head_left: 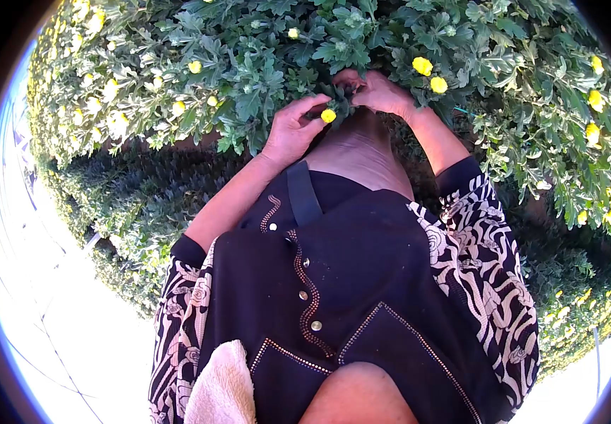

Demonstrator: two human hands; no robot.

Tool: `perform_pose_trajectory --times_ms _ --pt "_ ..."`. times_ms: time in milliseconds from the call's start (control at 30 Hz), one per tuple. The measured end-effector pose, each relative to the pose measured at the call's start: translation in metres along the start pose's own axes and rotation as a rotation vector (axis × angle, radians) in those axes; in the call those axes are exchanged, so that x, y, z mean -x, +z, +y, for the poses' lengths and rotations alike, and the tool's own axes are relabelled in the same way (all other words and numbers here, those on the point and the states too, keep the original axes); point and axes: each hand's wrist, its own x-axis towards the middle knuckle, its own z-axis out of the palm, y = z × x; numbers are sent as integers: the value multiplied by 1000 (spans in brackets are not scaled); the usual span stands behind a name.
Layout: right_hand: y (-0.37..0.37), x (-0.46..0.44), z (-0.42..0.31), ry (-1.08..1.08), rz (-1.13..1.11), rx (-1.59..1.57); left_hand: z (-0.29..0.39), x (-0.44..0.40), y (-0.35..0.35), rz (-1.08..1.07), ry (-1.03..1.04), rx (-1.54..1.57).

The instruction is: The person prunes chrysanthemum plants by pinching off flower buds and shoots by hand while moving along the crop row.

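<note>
My left hand (pixel 295 131) is curled at the front edge of the leafy plants. A small yellow chrysanthemum flower (pixel 328 116) sits at the tips of its thumb and forefinger. To the right of it, my right hand (pixel 384 95) reaches into the green foliage (pixel 256 88). The right fingers are bent and drawn together among dark leaves. What they grip, if anything, is hidden. Just below both hands, a brownish, wrinkled piece of material (pixel 362 152) spreads out from my waist.
Two yellow blooms (pixel 423 66) stand right of my right hand. More yellow flowers (pixel 111 90) dot the row at the left, and others (pixel 595 100) at the right edge. A dark strap (pixel 304 194) hangs at my waist. Further plants (pixel 143 233) grow behind me on both sides.
</note>
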Motion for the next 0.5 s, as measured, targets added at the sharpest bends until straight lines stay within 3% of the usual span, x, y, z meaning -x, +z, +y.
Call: perform_pose_trajectory --times_ms 67,233,300,367,400,467,500 --pt "2 2 -2 -63 17 -68 -11 -3 -6 33 -1 -32" --pt "0 3 4 103 -30 -115 -20 -3 -6 54 21 -83" --pt "3 2 11 163 -31 -168 -17 -6 -7 -142 19 -285" --pt "7 0 17 -190 -46 -35 -26 -10 -5 -139 46 -262" --pt "8 -1 18 -190 -49 -31 -30 -12 -3 -144 75 -241" --pt "9 3 19 -92 -34 -93 -35 -9 0 -105 107 -233" --pt "5 6 18 43 -14 -230 -36 -8 0 -18 8 -60"
